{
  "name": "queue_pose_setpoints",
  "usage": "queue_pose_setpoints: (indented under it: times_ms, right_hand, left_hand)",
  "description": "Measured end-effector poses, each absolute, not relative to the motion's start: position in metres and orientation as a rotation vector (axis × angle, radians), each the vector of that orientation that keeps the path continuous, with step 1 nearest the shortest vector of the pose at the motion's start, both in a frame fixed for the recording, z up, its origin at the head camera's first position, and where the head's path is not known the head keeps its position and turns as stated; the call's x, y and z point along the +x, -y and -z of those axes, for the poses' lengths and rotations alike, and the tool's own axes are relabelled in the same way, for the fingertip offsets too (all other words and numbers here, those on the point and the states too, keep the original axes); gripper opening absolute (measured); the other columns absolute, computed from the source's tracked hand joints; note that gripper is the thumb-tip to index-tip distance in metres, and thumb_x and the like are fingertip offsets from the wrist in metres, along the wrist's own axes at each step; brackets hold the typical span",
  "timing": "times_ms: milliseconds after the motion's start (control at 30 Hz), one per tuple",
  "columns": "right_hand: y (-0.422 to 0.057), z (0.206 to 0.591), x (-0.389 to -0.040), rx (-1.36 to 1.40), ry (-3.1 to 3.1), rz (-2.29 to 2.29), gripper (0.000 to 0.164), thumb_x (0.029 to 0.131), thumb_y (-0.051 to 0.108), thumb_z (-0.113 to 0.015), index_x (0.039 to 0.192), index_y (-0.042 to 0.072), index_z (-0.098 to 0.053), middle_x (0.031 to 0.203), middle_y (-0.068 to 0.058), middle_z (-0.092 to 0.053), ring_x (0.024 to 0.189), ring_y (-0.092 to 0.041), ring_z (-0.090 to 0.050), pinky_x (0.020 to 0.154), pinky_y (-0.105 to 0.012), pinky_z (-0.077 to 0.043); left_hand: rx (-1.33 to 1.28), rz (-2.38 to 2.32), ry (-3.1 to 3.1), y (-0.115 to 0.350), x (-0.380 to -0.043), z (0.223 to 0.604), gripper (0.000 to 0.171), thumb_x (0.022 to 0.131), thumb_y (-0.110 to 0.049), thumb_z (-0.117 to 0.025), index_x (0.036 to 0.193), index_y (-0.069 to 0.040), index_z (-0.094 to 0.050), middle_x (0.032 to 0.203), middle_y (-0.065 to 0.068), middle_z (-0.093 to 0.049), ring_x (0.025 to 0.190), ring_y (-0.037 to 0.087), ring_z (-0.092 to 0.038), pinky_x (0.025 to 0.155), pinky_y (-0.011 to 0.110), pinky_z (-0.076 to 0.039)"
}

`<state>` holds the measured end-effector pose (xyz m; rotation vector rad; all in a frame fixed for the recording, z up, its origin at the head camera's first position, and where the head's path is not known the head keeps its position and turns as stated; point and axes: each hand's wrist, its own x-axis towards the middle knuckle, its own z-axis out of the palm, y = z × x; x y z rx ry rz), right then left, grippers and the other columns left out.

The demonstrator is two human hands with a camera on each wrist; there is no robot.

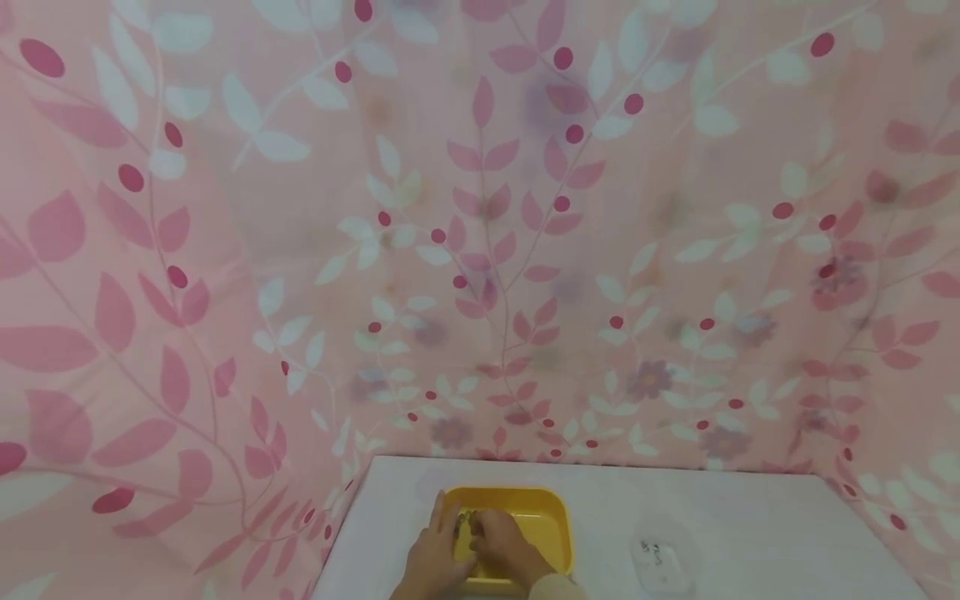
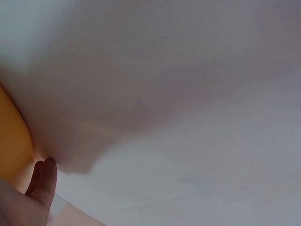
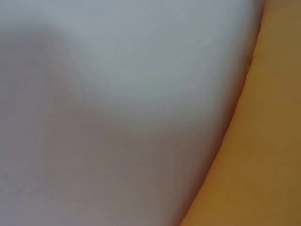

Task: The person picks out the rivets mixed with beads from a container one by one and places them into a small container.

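Note:
A yellow tray (image 1: 551,533) sits on the white table, its outer wall also showing in both wrist views. My left hand (image 1: 435,558) lies over the tray's left side with its fingers pointing away from me, fairly straight. In the left wrist view, the fingertips (image 2: 47,165) are right beside the tray's outer wall. My right hand (image 1: 501,542) reaches into the tray, fingers curled and pinching among small greenish pieces (image 1: 462,518) at the left end. The pieces are too small and partly covered to name. The right wrist view does not show the right hand.
A clear plastic container or lid (image 1: 663,562) with dark handwriting lies to the right of the tray on the white table (image 1: 780,533). Behind and to the left hangs a pink curtain (image 1: 510,250) with a leaf pattern, close along the table's edges.

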<state>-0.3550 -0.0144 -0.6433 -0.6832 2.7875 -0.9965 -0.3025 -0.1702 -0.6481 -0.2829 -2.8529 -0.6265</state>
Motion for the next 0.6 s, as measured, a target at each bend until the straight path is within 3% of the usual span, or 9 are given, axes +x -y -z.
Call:
queue_pose_setpoints:
  times_ms: [167, 267, 400, 600]
  right_hand:
    - [0.01, 0.647, -0.352, -0.722, -2.796, 1.051, 0.009, 0.083, 0.009, -0.073, 0.091, 0.008, -0.069, 0.079, 0.002, -0.064, 0.072, -0.011, -0.056, 0.068, -0.031, -0.05]
    - [0.004, 0.651, -0.35, -0.742, -2.776, 1.18, 0.01, 0.08, 0.005, -0.071, 0.09, 0.003, -0.069, 0.079, -0.003, -0.067, 0.07, -0.012, -0.058, 0.063, -0.03, -0.052]
    - [-0.005, 0.655, -0.349, -0.766, -2.748, 1.331, 0.004, 0.075, -0.001, -0.069, 0.078, 0.002, -0.069, 0.068, 0.0, -0.064, 0.06, -0.005, -0.051, 0.052, -0.023, -0.046]
    - [-0.012, 0.646, -0.349, -0.737, -2.766, 1.427, 0.007, 0.072, -0.003, -0.07, 0.075, 0.003, -0.073, 0.069, 0.0, -0.069, 0.064, 0.0, -0.054, 0.056, -0.02, -0.048]
  left_hand:
    - [-0.312, 0.597, 2.815, 0.17, -0.3, 0.652, 0.089, 0.076, -0.057, -0.07, 0.145, -0.007, -0.046, 0.158, 0.025, -0.027, 0.071, 0.023, -0.055, 0.049, 0.033, -0.043]
    - [-0.328, 0.584, 2.772, 0.169, -0.299, 0.655, 0.086, 0.079, -0.061, -0.068, 0.142, -0.006, -0.049, 0.156, 0.025, -0.03, 0.069, 0.023, -0.055, 0.047, 0.033, -0.041]
    - [-0.323, 0.576, 2.75, 0.17, -0.299, 0.658, 0.084, 0.079, -0.064, -0.068, 0.138, -0.006, -0.051, 0.155, 0.025, -0.03, 0.069, 0.026, -0.058, 0.044, 0.033, -0.041]
    - [-0.319, 0.612, 2.797, 0.172, -0.299, 0.651, 0.086, 0.08, -0.062, -0.069, 0.142, -0.006, -0.048, 0.158, 0.026, -0.026, 0.077, 0.032, -0.062, 0.047, 0.036, -0.045]
